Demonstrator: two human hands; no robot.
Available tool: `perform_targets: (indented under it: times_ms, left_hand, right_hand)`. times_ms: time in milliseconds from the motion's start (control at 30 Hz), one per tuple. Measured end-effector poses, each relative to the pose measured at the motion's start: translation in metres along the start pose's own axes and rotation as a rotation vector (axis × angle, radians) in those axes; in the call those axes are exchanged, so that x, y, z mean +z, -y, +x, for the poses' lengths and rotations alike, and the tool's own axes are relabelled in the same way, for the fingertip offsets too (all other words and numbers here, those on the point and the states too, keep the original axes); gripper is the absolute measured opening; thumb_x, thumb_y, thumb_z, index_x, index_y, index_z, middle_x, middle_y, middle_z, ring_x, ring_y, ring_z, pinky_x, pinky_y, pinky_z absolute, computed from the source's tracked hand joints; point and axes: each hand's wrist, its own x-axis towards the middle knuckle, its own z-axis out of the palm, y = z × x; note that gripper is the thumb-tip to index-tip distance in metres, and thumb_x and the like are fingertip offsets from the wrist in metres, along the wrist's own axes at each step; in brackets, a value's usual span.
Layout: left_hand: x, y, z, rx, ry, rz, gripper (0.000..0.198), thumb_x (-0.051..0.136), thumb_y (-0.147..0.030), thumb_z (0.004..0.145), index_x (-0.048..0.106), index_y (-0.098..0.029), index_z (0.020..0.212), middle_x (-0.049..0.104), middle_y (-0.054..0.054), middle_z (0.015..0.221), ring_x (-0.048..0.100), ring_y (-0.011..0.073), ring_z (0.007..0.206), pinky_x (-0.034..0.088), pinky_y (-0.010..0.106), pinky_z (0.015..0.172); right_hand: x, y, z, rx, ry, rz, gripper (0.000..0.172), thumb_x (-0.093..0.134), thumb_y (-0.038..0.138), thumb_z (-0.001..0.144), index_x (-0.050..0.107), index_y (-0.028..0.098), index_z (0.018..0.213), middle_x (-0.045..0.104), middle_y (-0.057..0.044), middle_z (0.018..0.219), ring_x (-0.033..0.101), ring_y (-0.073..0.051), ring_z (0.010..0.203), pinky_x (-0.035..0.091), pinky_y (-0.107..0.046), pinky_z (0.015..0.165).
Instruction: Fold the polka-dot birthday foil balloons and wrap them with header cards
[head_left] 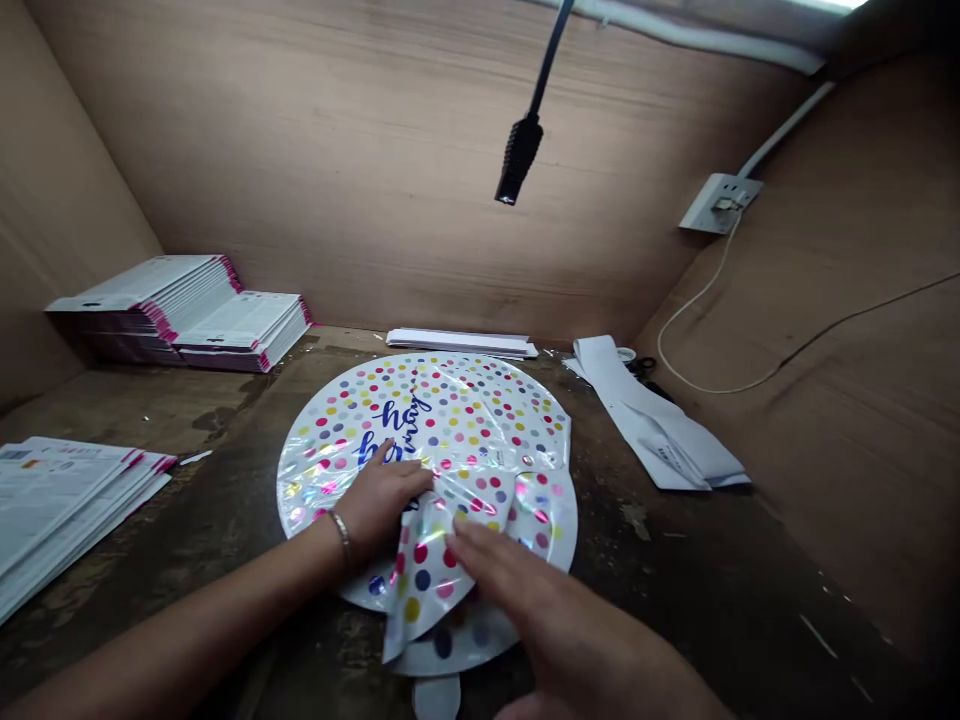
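Note:
A round silver foil balloon [450, 410] with coloured dots and blue lettering lies flat on the worn wooden table [720, 590], on top of more balloons of the same kind. Its near right part is folded over into a flap [427, 560]. My left hand [382, 500], with a bracelet on the wrist, presses down on the balloon at the flap's left edge. My right hand [517, 590] lies flat on the folded flap, fingers pointing left. Neither hand grips anything.
Stacks of white printed cards with pink edges sit at the back left [187, 310] and the near left [67, 500]. White paper strips [660, 420] lie at the right, a thin paper stack [461, 343] behind. A black lamp head [519, 160] hangs above. A wall socket [718, 203] with cable is at right.

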Motion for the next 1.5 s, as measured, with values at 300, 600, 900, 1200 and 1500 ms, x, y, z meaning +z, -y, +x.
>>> perform_targets:
  times_ms: [300,600,900,1200,1500]
  left_hand:
    - [-0.018,0.014,-0.066,-0.079,0.007,-0.105,0.027,0.053,-0.033,0.081,0.061,-0.027,0.106,0.064,0.003,0.113,0.059,0.0232,0.104,0.048,0.038,0.09]
    - [-0.021,0.037,-0.069,0.039,0.076,-0.021,0.036,0.051,-0.026,0.084,0.054,-0.03,0.12,0.054,0.001,0.13,0.047,0.0203,0.12,0.04,0.035,0.101]
    - [-0.021,0.051,-0.046,-0.21,-0.021,-0.176,0.023,0.044,-0.023,0.083,0.064,-0.023,0.094,0.068,0.003,0.097,0.06,0.0192,0.091,0.047,0.031,0.081]
    - [-0.012,0.043,-0.018,-0.673,-0.174,-0.025,0.015,0.041,-0.031,0.087,0.048,-0.021,0.096,0.062,0.0,0.068,0.06,0.0198,0.067,0.04,0.03,0.066]
    - [-0.009,0.031,-0.038,-0.509,-0.183,-0.023,0.039,0.047,-0.037,0.085,0.048,-0.023,0.121,0.064,0.005,0.087,0.058,0.0224,0.085,0.039,0.032,0.075]
  right_hand:
    - [0.012,-0.072,-0.006,0.131,-0.151,-0.139,0.057,0.049,0.009,0.077,0.046,0.024,0.132,0.042,-0.007,0.14,0.031,-0.025,0.133,0.032,-0.046,0.106]
    - [0.003,-0.086,0.019,-0.015,-0.11,-0.064,0.046,0.054,0.01,0.072,0.061,0.022,0.116,0.058,-0.008,0.125,0.045,-0.025,0.121,0.038,-0.042,0.1]
    - [0.003,-0.107,0.032,0.23,-0.236,0.177,0.023,0.043,0.017,0.081,0.065,0.02,0.081,0.069,-0.003,0.09,0.061,-0.019,0.084,0.045,-0.029,0.078]
    - [0.021,-0.108,0.063,0.71,-0.461,-0.152,0.03,0.034,0.038,0.089,0.056,0.019,0.079,0.063,-0.005,0.071,0.056,-0.019,0.065,0.035,-0.026,0.057]
    - [0.032,-0.103,0.072,0.806,-0.352,-0.382,0.026,0.033,0.034,0.09,0.055,0.02,0.091,0.066,-0.007,0.072,0.06,-0.02,0.067,0.028,-0.027,0.055]
